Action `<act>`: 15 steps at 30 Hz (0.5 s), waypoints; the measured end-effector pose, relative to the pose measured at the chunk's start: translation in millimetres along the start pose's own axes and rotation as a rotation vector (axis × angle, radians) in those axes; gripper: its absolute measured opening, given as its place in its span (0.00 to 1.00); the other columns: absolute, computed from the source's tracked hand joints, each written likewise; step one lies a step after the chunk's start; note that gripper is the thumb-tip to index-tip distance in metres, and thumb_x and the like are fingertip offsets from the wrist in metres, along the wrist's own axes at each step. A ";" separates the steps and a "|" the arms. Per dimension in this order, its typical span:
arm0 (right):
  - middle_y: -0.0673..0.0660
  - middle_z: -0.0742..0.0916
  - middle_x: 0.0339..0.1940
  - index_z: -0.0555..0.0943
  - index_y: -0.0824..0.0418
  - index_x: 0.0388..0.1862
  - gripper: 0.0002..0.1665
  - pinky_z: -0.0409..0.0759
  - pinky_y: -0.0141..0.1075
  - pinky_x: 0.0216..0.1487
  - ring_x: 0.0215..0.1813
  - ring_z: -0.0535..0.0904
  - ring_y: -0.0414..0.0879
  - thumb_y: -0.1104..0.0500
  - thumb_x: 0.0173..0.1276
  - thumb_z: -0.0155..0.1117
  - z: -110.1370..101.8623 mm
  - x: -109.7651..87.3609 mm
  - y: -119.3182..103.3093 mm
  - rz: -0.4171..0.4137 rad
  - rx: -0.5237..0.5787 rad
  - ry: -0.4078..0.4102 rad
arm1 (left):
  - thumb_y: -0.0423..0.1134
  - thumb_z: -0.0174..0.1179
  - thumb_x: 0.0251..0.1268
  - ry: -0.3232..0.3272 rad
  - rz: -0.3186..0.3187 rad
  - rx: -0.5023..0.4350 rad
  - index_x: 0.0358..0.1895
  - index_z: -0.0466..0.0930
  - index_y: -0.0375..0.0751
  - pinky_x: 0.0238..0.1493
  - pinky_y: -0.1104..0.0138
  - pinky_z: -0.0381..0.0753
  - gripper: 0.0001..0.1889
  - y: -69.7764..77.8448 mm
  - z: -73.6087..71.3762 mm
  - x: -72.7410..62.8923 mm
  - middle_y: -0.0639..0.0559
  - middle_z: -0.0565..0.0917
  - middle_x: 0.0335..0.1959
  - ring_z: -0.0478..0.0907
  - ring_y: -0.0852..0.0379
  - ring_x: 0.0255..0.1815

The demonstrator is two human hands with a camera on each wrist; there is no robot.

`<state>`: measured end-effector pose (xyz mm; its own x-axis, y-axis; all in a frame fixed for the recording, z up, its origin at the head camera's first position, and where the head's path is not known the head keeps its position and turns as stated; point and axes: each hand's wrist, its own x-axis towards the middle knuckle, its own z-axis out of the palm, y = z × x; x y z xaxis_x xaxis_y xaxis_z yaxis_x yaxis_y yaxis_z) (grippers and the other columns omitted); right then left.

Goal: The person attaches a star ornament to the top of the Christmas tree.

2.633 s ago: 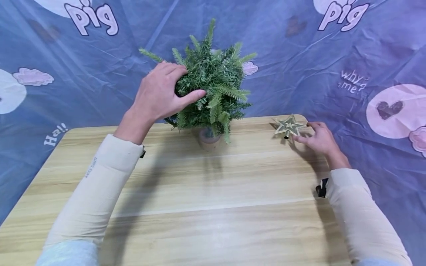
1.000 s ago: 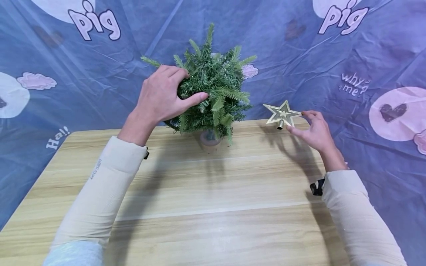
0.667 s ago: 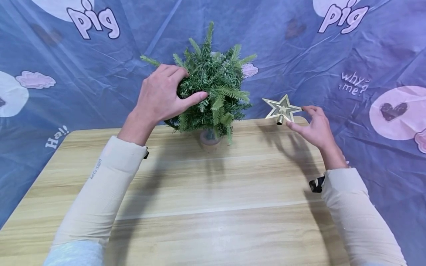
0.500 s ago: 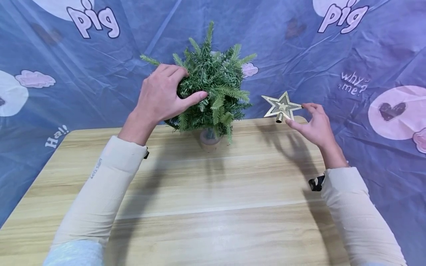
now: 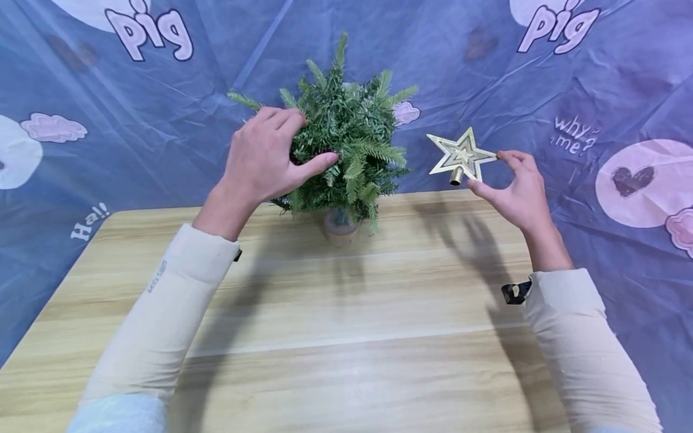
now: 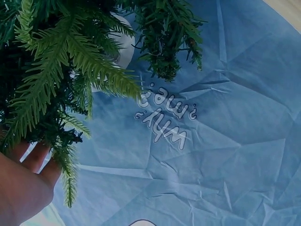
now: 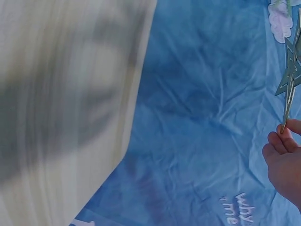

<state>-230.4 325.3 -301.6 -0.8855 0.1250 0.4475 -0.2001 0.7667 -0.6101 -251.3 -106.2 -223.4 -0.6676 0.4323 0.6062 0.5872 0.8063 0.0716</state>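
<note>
A small green artificial Christmas tree point(image 5: 352, 126) stands upright in a round pale base point(image 5: 341, 228) near the table's back edge. My left hand point(image 5: 262, 156) grips its left side, the thumb across the front and the fingertips hidden in the foliage. Pine sprigs point(image 6: 66, 52) fill the upper left of the left wrist view, above the fingers. To the tree's right, my right hand point(image 5: 520, 189) pinches a gold star tree topper point(image 5: 462, 155) by its right-hand points. The star is held above the table, its short socket point(image 5: 456, 176) pointing down. The right wrist view shows the star edge-on.
The light wooden table point(image 5: 346, 361) spreads out in front of the tree. A blue printed cloth point(image 5: 541, 96) hangs behind the table and along its sides. Each wrist carries a small black device, such as the one by the right cuff point(image 5: 515, 293).
The star has come up off the tabletop in my right hand, first shifting slightly left, and now hangs higher with its face turned more to view. My left hand has stayed on the tree.
</note>
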 end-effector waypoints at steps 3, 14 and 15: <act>0.69 0.71 0.70 0.69 0.73 0.72 0.48 0.60 0.53 0.75 0.71 0.66 0.65 0.50 0.59 0.76 -2.3 2.7 -5.7 -0.011 0.008 0.013 | 0.76 0.56 0.60 -0.022 -0.013 -0.003 0.55 0.80 0.36 0.51 0.45 0.83 0.42 1.6 -2.3 1.6 0.41 0.83 0.58 0.76 0.43 0.63; 0.65 0.72 0.71 0.70 0.70 0.73 0.48 0.61 0.46 0.75 0.71 0.67 0.60 0.51 0.58 0.77 -7.0 6.2 -21.8 -0.001 0.016 0.057 | 0.75 0.55 0.61 -0.065 -0.044 -0.033 0.57 0.78 0.36 0.54 0.44 0.82 0.43 3.6 -5.3 0.3 0.41 0.82 0.59 0.74 0.42 0.65; 0.65 0.72 0.70 0.70 0.70 0.73 0.48 0.61 0.46 0.74 0.71 0.67 0.61 0.51 0.58 0.77 -7.5 6.7 -23.6 -0.006 0.018 0.065 | 0.75 0.55 0.61 -0.062 -0.044 -0.038 0.58 0.78 0.36 0.55 0.44 0.81 0.43 3.6 -4.8 0.1 0.40 0.82 0.59 0.73 0.42 0.65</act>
<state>-228.5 312.8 -279.3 -0.8553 0.1618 0.4922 -0.2130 0.7562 -0.6188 -247.1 -105.2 -219.3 -0.7195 0.4217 0.5518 0.5728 0.8096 0.1283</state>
